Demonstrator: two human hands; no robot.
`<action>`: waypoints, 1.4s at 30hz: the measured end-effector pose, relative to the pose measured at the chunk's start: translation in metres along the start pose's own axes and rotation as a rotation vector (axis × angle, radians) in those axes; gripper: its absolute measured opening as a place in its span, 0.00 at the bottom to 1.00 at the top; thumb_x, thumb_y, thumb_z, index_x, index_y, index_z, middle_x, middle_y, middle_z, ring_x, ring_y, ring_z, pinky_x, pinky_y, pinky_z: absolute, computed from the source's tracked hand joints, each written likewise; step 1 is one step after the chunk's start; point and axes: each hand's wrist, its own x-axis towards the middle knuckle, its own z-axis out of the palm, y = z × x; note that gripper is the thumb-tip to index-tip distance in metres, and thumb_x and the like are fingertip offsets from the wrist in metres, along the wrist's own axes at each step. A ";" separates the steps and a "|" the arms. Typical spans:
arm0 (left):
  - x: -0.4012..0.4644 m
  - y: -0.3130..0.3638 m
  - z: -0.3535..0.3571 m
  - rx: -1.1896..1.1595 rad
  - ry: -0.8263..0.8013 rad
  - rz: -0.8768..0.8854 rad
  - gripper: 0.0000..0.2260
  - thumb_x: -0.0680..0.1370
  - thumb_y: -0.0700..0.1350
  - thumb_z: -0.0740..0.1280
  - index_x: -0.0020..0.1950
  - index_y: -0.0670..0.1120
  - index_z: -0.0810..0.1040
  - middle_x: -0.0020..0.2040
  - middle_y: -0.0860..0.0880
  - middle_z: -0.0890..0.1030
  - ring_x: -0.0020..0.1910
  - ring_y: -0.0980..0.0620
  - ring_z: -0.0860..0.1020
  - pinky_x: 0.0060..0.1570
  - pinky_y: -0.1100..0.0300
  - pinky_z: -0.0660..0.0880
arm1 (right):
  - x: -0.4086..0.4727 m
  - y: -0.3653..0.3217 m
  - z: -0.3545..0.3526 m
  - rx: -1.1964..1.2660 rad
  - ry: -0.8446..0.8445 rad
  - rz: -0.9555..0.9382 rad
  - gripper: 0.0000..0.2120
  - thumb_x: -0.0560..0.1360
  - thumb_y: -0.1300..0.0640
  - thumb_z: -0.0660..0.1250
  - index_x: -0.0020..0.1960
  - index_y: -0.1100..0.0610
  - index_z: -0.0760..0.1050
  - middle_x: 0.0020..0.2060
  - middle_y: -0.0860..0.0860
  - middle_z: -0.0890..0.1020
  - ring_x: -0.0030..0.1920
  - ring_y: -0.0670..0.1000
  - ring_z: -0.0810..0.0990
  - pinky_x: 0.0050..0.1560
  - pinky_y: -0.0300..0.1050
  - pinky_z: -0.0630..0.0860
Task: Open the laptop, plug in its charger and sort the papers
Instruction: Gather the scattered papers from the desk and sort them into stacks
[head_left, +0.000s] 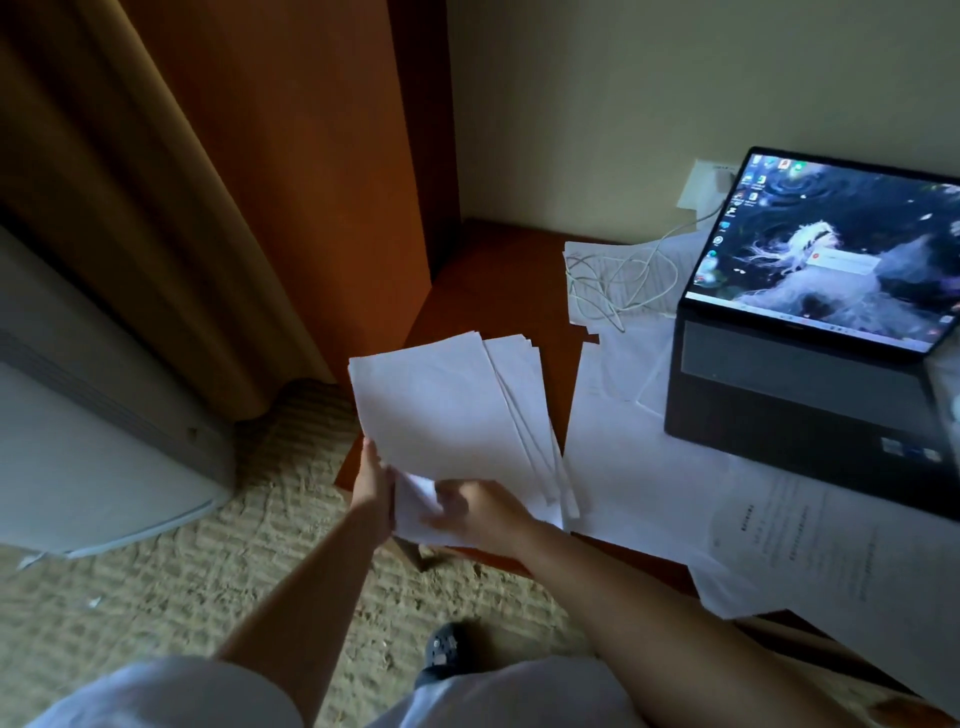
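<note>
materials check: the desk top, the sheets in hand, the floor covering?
Desk top: reddish-brown wood or wood-look laminate, smooth with a dull sheen; which one is unclear. Sheets: thin white paper, edges fanned, bending where the left hand and right hand hold them. Floor covering: beige carpet, ribbed, textured pile.

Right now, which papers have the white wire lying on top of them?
The sheets at the back of the table, left of the open laptop, near the wall. The charger cable coils on them; the other papers carry no cable, and both hands hold one stack.

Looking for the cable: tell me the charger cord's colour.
White; the charger cord shows in the head view, coiled on papers.
</note>
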 end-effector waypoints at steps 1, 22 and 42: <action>0.003 0.001 -0.002 -0.014 -0.020 -0.023 0.27 0.78 0.64 0.56 0.67 0.47 0.73 0.63 0.40 0.77 0.61 0.39 0.76 0.62 0.44 0.72 | -0.001 -0.003 -0.004 0.117 -0.038 0.086 0.14 0.74 0.41 0.64 0.49 0.50 0.78 0.47 0.44 0.80 0.50 0.49 0.76 0.50 0.41 0.69; -0.007 0.051 0.015 0.153 -0.064 0.137 0.11 0.63 0.27 0.69 0.42 0.38 0.78 0.40 0.40 0.79 0.38 0.41 0.78 0.41 0.51 0.77 | 0.022 0.014 -0.081 0.594 0.578 0.559 0.45 0.70 0.53 0.74 0.77 0.55 0.49 0.75 0.53 0.58 0.73 0.57 0.61 0.67 0.50 0.65; -0.024 0.125 0.047 0.189 -0.064 0.810 0.11 0.77 0.35 0.66 0.50 0.51 0.77 0.46 0.51 0.81 0.44 0.53 0.81 0.40 0.59 0.81 | 0.044 -0.064 -0.104 0.517 1.155 0.058 0.12 0.75 0.67 0.60 0.57 0.59 0.72 0.50 0.51 0.78 0.48 0.52 0.77 0.48 0.41 0.72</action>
